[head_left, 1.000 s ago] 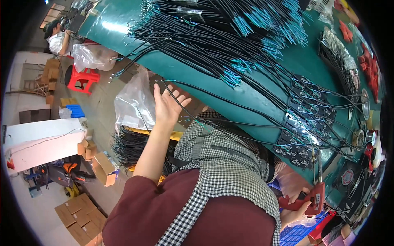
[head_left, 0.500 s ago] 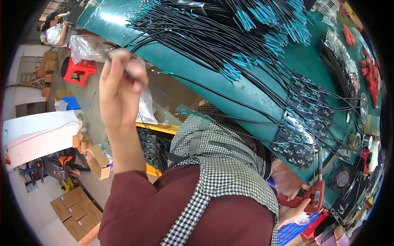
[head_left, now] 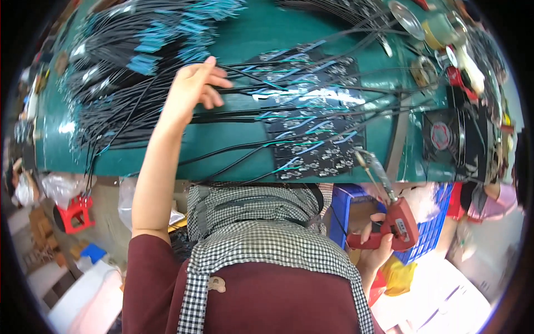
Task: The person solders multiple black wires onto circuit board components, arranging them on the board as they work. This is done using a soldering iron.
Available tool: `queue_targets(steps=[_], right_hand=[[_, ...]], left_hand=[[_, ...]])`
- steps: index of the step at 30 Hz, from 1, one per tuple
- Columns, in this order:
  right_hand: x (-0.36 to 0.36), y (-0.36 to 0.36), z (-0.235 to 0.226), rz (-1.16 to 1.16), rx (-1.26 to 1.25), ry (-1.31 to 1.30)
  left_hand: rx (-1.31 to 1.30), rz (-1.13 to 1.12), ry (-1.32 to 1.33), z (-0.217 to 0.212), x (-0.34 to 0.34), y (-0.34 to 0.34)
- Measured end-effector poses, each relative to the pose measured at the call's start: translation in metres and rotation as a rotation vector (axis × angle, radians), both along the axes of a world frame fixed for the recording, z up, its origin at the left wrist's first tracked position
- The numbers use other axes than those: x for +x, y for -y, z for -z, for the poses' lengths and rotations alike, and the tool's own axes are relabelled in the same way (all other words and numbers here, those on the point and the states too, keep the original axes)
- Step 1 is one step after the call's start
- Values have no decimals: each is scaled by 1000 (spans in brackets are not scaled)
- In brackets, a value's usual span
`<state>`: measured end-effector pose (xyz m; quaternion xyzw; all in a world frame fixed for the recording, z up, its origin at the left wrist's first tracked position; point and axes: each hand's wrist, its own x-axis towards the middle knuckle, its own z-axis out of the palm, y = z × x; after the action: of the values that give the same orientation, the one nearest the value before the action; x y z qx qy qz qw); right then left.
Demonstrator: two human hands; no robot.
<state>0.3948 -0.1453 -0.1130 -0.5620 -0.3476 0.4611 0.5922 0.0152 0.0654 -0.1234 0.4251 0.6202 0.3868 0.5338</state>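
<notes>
My left hand [head_left: 194,89] reaches over the green table with its fingers apart. Black cables pass beside and beneath it, and no held thing shows in its fingers. Under and left of that hand lies a large heap of black cables [head_left: 119,119] with blue-green wire ends. My right hand [head_left: 379,245] grips a red soldering gun [head_left: 403,225] near the table's front edge. Its metal tip points up toward a panel of small black circuit boards [head_left: 320,150]. Several cables run onto this panel, their blue and green wires lying across the boards.
A black fan [head_left: 442,135] stands at the right of the table. Behind it are a solder spool [head_left: 445,57] and a glass jar [head_left: 439,34]. A blue crate [head_left: 425,236] sits below the right edge, and a red stool [head_left: 74,214] stands on the floor at left.
My view has turned right to face the table squarely. My left hand has come from beyond the table edge to over the cables. The soldering gun stays in my right hand.
</notes>
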Motion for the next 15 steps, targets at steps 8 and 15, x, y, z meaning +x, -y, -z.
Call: queue_targets(steps=[8, 15], right_hand=[[1, 28, -5, -184, -340, -207], [-3, 25, 3, -278, -311, -303]], left_hand=[[324, 50, -592, -18, 47, 10], [744, 662, -791, -11, 110, 102]])
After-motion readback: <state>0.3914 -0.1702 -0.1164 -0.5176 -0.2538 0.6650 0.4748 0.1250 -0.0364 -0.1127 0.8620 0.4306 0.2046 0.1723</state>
